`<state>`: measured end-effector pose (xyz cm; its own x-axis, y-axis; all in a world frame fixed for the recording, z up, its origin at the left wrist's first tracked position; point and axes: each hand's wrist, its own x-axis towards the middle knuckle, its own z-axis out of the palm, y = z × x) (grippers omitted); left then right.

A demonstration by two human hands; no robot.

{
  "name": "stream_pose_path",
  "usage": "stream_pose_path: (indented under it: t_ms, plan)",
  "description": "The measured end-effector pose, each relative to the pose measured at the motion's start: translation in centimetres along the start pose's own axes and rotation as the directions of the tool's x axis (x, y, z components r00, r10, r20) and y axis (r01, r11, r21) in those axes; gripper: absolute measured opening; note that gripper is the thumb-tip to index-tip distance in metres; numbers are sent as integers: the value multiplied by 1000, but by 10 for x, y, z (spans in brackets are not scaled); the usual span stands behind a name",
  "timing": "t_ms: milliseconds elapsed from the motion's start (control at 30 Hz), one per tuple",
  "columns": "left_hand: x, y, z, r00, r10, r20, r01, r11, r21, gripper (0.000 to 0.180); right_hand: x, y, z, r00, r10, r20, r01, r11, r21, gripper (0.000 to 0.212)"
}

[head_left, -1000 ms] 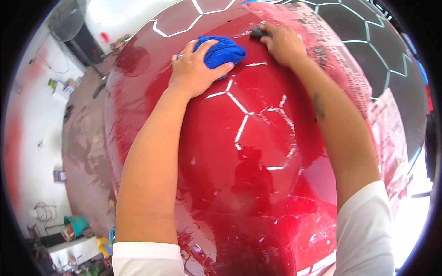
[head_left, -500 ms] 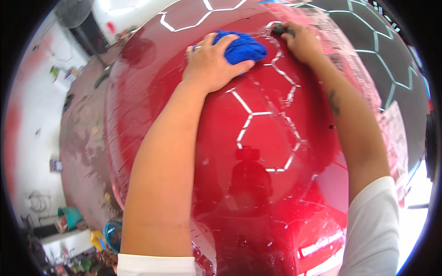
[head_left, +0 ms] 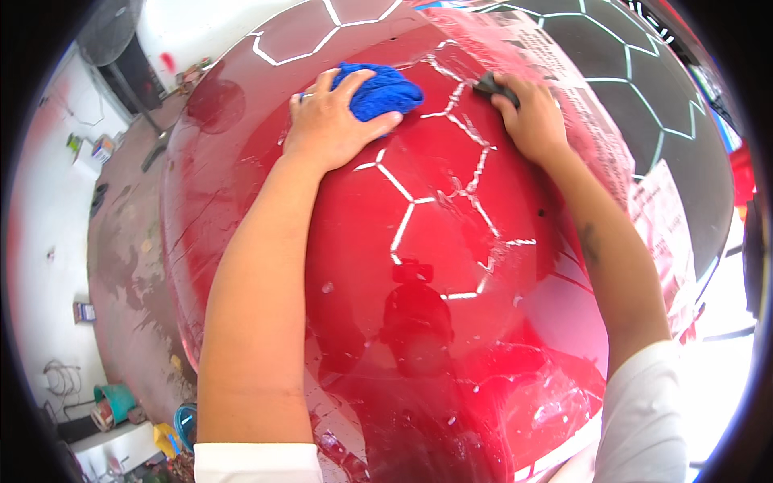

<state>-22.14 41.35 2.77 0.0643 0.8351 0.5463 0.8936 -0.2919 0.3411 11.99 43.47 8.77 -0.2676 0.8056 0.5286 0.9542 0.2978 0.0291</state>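
A glossy wet red car body panel [head_left: 362,249], curved like a hood, fills the middle and mirrors bright hexagonal lights. My left hand [head_left: 326,125] rests on its far left part, with the fingers and thumb around a bunched blue cloth [head_left: 388,94] lying against the paint. To the right of it, my right hand [head_left: 534,121] grips a small dark block [head_left: 489,84] between fingers and thumb. The block touches the red surface close to the masked edge; its underside is hidden.
Pink-stained masking paper [head_left: 576,105] runs along the panel's right side, beside a dark glossy surface [head_left: 660,97]. On the left lie a stained floor [head_left: 129,258] and a white wall [head_left: 48,201]. A teal bucket [head_left: 118,401] stands at the lower left.
My right hand has drawn the dark block nearer to me and a bit right across the panel. My left hand stays on the cloth. The whole view has shifted slightly.
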Motion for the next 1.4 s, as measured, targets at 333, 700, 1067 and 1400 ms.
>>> stream_pose_path:
  t_ms: [333, 700, 1067, 1400]
  plan:
    - [4, -8, 5, 1000, 30, 4, -30, 999, -12, 86, 42, -5, 22, 1000, -18, -20, 18, 1000, 6, 44]
    - [1, -7, 7, 997, 51, -64, -52, 999, -2, 83, 49, -15, 37, 999, -34, -26, 34, 999, 6, 44]
    - [2, -3, 4, 1000, 18, 8, -18, 999, -31, 85, -64, 7, -35, 998, -63, 17, 62, 998, 32, 42]
    - [0, -6, 3, 1000, 12, -16, -12, 1000, 0, 85, 102, -12, 57, 995, 18, 99, -13, 999, -46, 44]
